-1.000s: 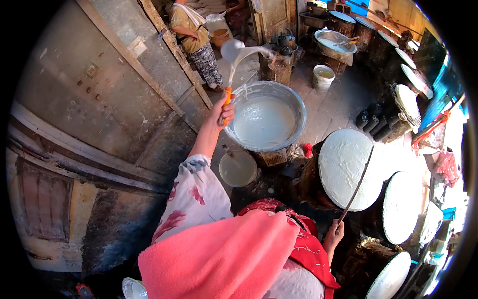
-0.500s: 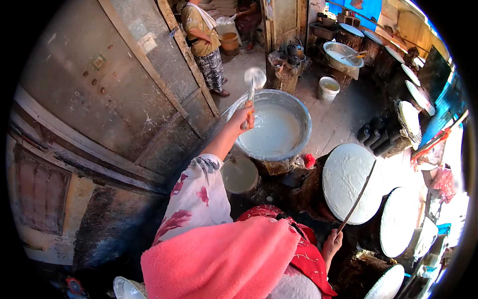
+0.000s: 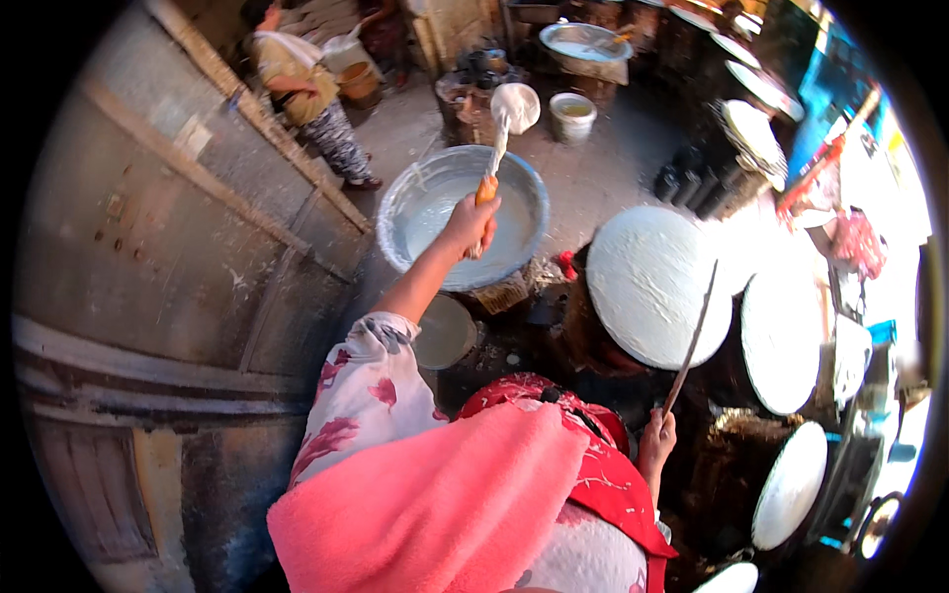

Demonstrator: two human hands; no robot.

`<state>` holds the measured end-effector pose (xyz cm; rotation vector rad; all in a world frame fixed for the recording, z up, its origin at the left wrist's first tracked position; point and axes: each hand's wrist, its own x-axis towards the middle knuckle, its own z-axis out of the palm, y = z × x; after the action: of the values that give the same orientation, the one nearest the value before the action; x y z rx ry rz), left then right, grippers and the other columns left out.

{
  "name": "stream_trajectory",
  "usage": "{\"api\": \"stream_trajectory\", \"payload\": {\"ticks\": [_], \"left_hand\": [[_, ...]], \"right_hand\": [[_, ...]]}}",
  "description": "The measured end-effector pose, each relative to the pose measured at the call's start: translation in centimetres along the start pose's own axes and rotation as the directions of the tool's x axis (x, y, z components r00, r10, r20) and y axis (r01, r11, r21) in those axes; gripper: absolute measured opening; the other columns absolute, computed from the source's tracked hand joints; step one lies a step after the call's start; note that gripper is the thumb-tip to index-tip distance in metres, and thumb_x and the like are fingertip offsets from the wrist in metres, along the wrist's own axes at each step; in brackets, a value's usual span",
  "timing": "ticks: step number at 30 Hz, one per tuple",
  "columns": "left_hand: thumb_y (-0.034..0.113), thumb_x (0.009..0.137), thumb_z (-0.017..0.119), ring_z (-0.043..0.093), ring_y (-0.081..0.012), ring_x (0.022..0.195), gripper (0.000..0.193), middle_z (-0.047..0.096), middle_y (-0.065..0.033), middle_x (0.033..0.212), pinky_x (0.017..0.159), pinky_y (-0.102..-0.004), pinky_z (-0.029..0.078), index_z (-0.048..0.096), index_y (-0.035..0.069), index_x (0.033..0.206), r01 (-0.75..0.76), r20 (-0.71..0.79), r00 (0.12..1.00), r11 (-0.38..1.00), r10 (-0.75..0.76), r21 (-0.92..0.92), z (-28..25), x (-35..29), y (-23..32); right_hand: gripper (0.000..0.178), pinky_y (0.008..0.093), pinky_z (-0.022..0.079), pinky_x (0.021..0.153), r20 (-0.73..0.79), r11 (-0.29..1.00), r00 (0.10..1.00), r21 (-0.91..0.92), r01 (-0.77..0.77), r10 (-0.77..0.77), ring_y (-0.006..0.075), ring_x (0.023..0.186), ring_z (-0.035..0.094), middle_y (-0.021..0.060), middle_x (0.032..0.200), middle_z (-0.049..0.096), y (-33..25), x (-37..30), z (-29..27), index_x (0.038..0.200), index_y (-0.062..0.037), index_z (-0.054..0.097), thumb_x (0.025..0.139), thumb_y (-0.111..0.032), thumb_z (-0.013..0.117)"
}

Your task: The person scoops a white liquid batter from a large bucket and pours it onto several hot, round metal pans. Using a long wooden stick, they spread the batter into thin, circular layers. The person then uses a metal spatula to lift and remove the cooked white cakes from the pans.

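Beside the left hand [image 3: 468, 223], an orange-handled ladle [image 3: 500, 131] coated white, above a grey metal basin [image 3: 405, 198] of white batter. Sleeve [image 3: 366, 395]: white with red flowers; shawl [image 3: 435, 504] pink.

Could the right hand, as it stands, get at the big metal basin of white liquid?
Probably not readily. The right hand is low by the body, gripping a thin stick, while the basin sits far forward on the left, where the left hand holds the ladle.
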<state>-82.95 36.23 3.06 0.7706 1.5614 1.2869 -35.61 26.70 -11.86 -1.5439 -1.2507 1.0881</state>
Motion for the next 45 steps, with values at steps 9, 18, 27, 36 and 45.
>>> {"api": "stream_trajectory", "payload": {"ticks": [9,18,27,36,45], "left_hand": [[0.027,0.093,0.051,0.042,-0.0054,0.041,0.025,0.046,-0.0006,0.067,0.037,-0.0209,0.033,0.044,0.009,0.108,0.241,0.577,0.799,0.969,-0.171,-0.047,23.4,-4.3,5.5],[0.017,0.094,0.047,0.040,-0.0049,0.037,0.043,0.047,-0.0028,0.070,0.034,-0.0189,0.032,0.032,0.009,0.133,0.259,0.933,0.244,0.945,-0.265,0.201,55.0,-16.6,4.6],[0.013,0.087,0.054,0.041,-0.0061,0.039,0.056,0.048,-0.0020,0.071,0.035,-0.0179,0.033,0.032,0.007,0.138,-0.219,0.894,-0.128,0.892,-0.428,0.396,73.7,-30.5,-2.6],[0.015,0.082,0.058,0.063,-0.0357,0.078,0.064,0.062,-0.0232,0.089,0.068,-0.0432,0.049,0.031,0.011,0.139,-0.907,0.975,-0.208,0.389,-0.082,-0.161,80.3,-31.9,-13.5],[0.018,0.084,0.056,0.059,-0.0385,0.096,0.063,0.062,-0.0213,0.103,0.081,-0.0465,0.046,0.029,0.019,0.140,-0.988,0.988,-0.124,0.103,-0.094,-0.115,84.4,-30.3,-13.7]], "right_hand": [[0.021,0.0190,0.025,0.039,-0.256,0.978,0.961,0.198,-0.059,0.109,0.0009,0.044,0.034,-0.0083,0.054,0.038,3.8,0.5,-12.1,0.096,-0.0077,0.060,0.094,-0.028,0.052],[0.029,0.0221,0.035,0.042,-0.694,0.947,0.665,0.314,-0.068,0.278,0.0046,0.047,0.042,-0.0041,0.057,0.045,7.7,-3.4,-33.4,0.112,-0.0022,0.057,0.096,-0.025,0.046],[0.028,0.0212,0.034,0.037,-0.850,0.928,0.380,0.302,-0.218,0.366,0.0051,0.041,0.040,-0.0039,0.056,0.043,13.9,-10.1,-40.5,0.109,-0.0058,0.056,0.096,-0.027,0.043],[0.035,0.0487,0.048,0.072,-0.923,0.848,0.214,0.179,-0.499,0.321,0.0417,0.084,0.060,0.0247,0.090,0.063,12.4,-7.4,-38.0,0.116,-0.0028,0.054,0.091,-0.025,0.045],[0.035,0.0481,0.049,0.071,-0.933,0.765,0.171,0.143,-0.628,0.315,0.0393,0.082,0.062,0.0226,0.085,0.064,11.3,-4.6,-40.2,0.118,-0.0047,0.052,0.091,-0.025,0.046]]}}
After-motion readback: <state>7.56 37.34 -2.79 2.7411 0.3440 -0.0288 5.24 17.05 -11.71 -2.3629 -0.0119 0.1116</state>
